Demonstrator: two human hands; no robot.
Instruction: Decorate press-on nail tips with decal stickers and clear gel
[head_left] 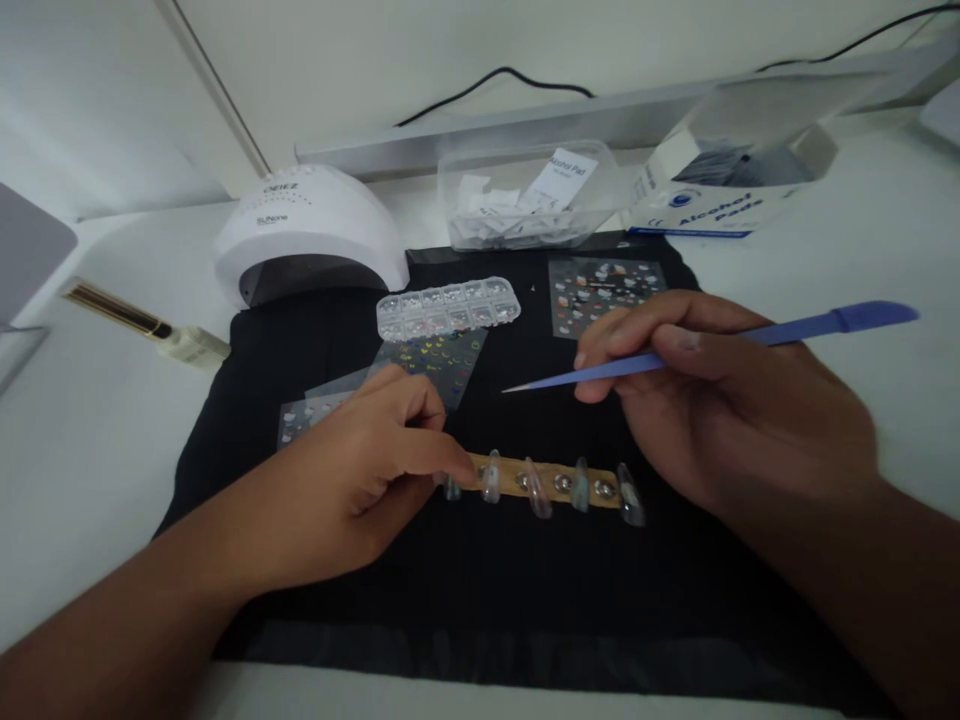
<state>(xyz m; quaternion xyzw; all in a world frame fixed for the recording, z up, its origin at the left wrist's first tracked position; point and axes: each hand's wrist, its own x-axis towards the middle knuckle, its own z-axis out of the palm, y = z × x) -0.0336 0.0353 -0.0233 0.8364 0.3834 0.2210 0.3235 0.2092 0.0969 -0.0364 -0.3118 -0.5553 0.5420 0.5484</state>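
My right hand (712, 390) is closed round blue tweezers (787, 328), whose fine tip points left over the black cloth. A tan strip (547, 477) with round metal studs lies on the cloth, bearing several clear, tinted false nails (535, 488). The left end of that strip is under my left hand (382, 465), with thumb and forefinger closed on it beside a false nail. Part of the strip and the nail at that end are hidden by my fingers. The tweezers' tip is above the strip and apart from it.
Sticker sheets (600, 290) and a clear compartment case (448, 308) of gems lie on the black cloth (480, 590). Behind stand a white nail lamp (315, 225), a clear plastic tub (517, 215) of packets and an alcohol pad box (720, 190). A gold-capped bottle (191, 345) lies left.
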